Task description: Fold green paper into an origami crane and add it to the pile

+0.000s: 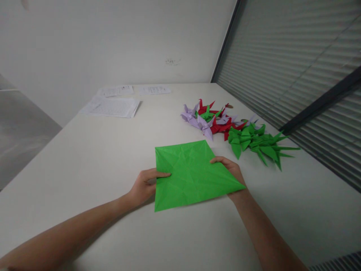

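A square sheet of green paper [191, 177], crossed by many fold creases, is spread out between my two hands above the white table. My left hand [145, 184] pinches its left edge, with a finger lying on top and the others partly hidden beneath. At the right edge, my right hand [229, 169] grips the sheet, its fingertips over the upper right side and the palm under the sheet. The right corner of the paper points toward my right wrist.
Folded paper cranes lie in a heap at the right: green ones [254, 139], red ones [225, 126] and purple ones [191, 114]. Printed sheets [113, 107] lie on the white table [70, 165] at the far left. Window blinds [282, 56] border the right side.
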### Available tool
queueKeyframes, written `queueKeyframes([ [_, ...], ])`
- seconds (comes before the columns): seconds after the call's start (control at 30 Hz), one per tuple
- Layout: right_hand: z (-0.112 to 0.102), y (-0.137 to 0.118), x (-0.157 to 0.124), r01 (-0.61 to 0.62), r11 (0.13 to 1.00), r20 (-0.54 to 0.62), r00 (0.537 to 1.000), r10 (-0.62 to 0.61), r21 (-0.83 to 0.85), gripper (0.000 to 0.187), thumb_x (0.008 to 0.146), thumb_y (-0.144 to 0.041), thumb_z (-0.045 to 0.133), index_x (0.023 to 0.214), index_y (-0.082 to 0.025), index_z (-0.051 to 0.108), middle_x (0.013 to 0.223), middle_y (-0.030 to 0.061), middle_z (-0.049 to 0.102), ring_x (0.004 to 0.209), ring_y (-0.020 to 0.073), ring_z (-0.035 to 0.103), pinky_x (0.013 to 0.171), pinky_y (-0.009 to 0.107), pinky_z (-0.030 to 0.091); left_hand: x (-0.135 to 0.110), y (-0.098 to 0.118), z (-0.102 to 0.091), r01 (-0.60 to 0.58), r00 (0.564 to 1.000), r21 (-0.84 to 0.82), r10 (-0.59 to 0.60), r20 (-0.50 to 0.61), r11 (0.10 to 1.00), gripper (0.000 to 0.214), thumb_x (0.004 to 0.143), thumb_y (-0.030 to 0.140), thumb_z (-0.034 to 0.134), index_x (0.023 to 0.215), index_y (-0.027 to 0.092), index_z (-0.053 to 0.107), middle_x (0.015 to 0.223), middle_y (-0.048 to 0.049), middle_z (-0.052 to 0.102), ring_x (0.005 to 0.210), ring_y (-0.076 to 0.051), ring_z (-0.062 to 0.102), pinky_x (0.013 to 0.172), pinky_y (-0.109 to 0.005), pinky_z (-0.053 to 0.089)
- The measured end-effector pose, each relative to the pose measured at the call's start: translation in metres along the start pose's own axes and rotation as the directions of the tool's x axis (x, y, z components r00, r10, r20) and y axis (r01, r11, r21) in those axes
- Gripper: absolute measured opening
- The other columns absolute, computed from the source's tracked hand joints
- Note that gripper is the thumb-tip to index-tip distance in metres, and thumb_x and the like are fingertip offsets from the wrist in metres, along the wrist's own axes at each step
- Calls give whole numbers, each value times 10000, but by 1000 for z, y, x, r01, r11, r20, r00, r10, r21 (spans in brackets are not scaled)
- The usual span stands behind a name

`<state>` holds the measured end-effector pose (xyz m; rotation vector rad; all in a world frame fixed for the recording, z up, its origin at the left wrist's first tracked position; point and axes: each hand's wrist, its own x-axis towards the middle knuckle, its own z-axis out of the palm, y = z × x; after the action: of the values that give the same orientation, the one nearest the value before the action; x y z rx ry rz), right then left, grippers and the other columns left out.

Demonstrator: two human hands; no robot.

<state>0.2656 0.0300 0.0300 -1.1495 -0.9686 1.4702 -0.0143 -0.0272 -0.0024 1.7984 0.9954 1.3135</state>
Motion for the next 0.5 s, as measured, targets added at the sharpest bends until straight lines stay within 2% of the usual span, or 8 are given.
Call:
queueKeyframes([
  [0.13,-3,6,2,38,999,-25,999,-39,-34,172,535,-293,777,685,-226,724,661,11,682,581,190,609,568,333,489,0,1,0,-10,1000,4,10,-1,1000,212,839,286,722,1039,227,759,1044,-95,755,938,-222,735,815,-304,611],
  [0.3,-8,10,8,235,955,-128,957,-260,-183,89,540,-282,767,606,-234,731,903,41,678,825,213,624,745,344,491,1,2,0,24,1000,16,-24,-2,1000,202,867,314,687,1031,220,761,1053,-98,752,952,-229,731,819,-322,611],
  [0.5,-13,12,11,275,936,-79,951,-297,-218,94,562,-281,771,648,-245,763,938,46,658,890,222,617,823,342,490,0,2,-1,21,1000,0,-21,8,1000,209,875,324,679,1041,225,758,1053,-92,753,947,-220,730,830,-318,606],
])
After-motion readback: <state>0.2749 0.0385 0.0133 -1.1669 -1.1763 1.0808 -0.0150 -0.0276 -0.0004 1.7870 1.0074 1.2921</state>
